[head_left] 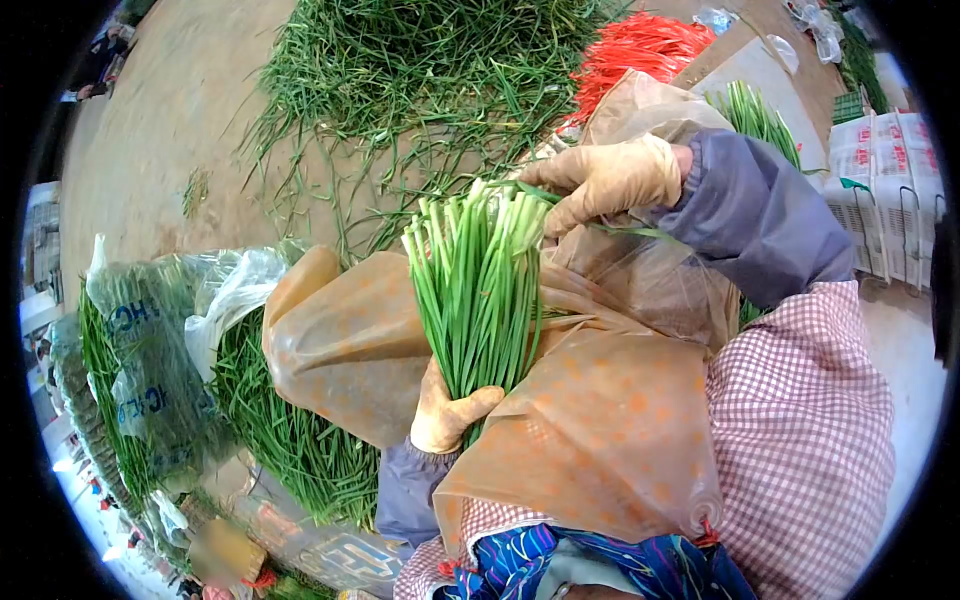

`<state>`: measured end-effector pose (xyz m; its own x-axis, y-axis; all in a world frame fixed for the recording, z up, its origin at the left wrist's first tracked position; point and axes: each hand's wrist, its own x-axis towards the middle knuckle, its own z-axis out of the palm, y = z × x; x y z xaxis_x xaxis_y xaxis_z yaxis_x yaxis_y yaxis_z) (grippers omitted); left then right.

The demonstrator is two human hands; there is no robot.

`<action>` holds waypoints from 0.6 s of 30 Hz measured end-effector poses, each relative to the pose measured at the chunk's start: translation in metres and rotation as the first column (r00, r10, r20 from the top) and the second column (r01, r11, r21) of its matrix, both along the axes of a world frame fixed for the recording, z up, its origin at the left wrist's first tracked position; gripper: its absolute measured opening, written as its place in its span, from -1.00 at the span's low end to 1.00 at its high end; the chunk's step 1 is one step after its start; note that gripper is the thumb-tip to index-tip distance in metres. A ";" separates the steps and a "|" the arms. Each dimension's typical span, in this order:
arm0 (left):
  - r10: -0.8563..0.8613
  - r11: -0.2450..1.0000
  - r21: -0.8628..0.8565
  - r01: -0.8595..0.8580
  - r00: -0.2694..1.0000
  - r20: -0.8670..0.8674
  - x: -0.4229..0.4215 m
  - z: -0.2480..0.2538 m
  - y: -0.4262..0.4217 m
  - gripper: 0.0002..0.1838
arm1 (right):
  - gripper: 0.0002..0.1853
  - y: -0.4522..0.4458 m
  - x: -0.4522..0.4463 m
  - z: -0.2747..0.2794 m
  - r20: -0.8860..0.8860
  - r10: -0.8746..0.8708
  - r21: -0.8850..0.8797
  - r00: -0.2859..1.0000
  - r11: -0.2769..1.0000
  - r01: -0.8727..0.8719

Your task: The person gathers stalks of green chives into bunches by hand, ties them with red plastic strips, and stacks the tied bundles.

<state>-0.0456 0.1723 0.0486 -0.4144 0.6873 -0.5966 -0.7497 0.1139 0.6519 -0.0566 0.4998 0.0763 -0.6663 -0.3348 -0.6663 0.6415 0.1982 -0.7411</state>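
Upright over my lap stands a bundle of green garlic chives (475, 290), its pale cut ends at the top. My left hand (450, 410), in a yellowish glove, is wrapped round the lower part of the bundle, with the thumb across the front. At the top right of the bundle is my gloved right hand (615, 185), its fingers bent close to the pale ends. A loose green leaf (640, 233) runs out from under this hand and seems pinched in its fingers; the exact grip is partly hidden.
A big heap of loose chives (430, 60) lies on the floor ahead, beside red ties (650, 50). Bagged chives (160, 370) stand at left. More chives (757, 112) lie on a board at upper right, near white printed packages (885, 190). A brownish plastic apron (610, 420) covers my lap.
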 end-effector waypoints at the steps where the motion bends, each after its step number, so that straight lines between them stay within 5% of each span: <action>1: 0.016 1.000 0.000 -0.016 1.000 0.006 0.001 0.001 0.000 -0.09 | -0.53 -0.003 -0.003 0.013 0.000 0.036 0.084 0.999 0.996 -0.036; 3: 0.047 0.999 -0.004 -0.047 0.999 0.016 0.003 0.003 -0.001 -0.09 | -0.73 -0.004 -0.004 0.016 -0.099 -0.095 0.197 0.991 0.974 0.113; 4: 0.038 0.999 -0.012 -0.038 0.999 0.009 0.002 0.002 -0.003 -0.09 | -0.78 0.006 -0.015 0.014 -0.403 0.043 0.236 0.914 0.970 0.058; 5: 0.025 0.999 -0.029 -0.025 1.000 -0.004 0.002 0.003 -0.005 -0.09 | -0.75 0.023 -0.014 0.029 -0.409 0.006 0.287 0.913 0.950 0.122; 6: 0.012 0.999 -0.043 -0.013 1.000 -0.016 0.002 0.003 -0.006 -0.10 | -0.73 0.060 -0.026 -0.009 -0.886 0.365 0.430 0.288 0.877 0.212; 7: 0.001 0.998 -0.056 -0.002 1.000 -0.028 0.003 0.003 -0.007 -0.11 | -0.73 0.081 -0.026 0.000 -0.781 -0.100 0.029 0.617 0.980 0.196; 8: 0.022 0.999 -0.030 -0.023 1.000 -0.006 0.005 0.002 -0.007 -0.13 | -0.72 0.102 -0.025 0.008 -0.397 -0.587 -0.405 0.706 0.802 0.439; 9: 0.044 0.999 -0.005 -0.044 0.999 0.014 0.006 0.001 -0.008 -0.14 | -0.66 0.115 -0.024 0.003 -0.507 -0.590 -0.257 0.629 0.800 0.542; 11: 0.071 0.997 0.023 -0.072 0.997 0.020 0.003 0.000 -0.008 -0.16 | -0.51 0.071 -0.022 0.000 -0.584 -0.311 0.426 0.750 0.669 0.609; 12: 0.067 0.998 0.018 -0.067 0.998 0.018 0.002 0.002 -0.008 -0.16 | -0.32 0.065 -0.005 -0.032 -0.795 0.100 0.503 0.598 0.659 0.559; 14: 0.084 0.996 0.021 -0.085 0.996 0.035 0.003 0.003 -0.007 -0.17 | -0.31 0.017 0.010 -0.014 -0.720 -0.047 0.427 0.693 0.756 0.496; 15: 0.098 0.995 0.028 -0.099 0.994 0.039 0.004 0.002 -0.006 -0.17 | -0.44 -0.004 0.016 -0.012 -0.488 -0.487 -0.041 0.724 0.842 0.538; 18: 0.125 0.991 0.039 -0.126 0.991 0.038 0.004 0.001 -0.006 -0.17 | -0.72 -0.049 0.024 -0.009 -0.445 -0.540 -0.144 0.714 0.830 0.539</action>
<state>-0.0413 0.1660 0.0493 -0.4778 0.6556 -0.5847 -0.7791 -0.0088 0.6268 -0.0322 0.4504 0.0677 -0.9541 0.1733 -0.2445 0.2336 -0.0807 -0.9690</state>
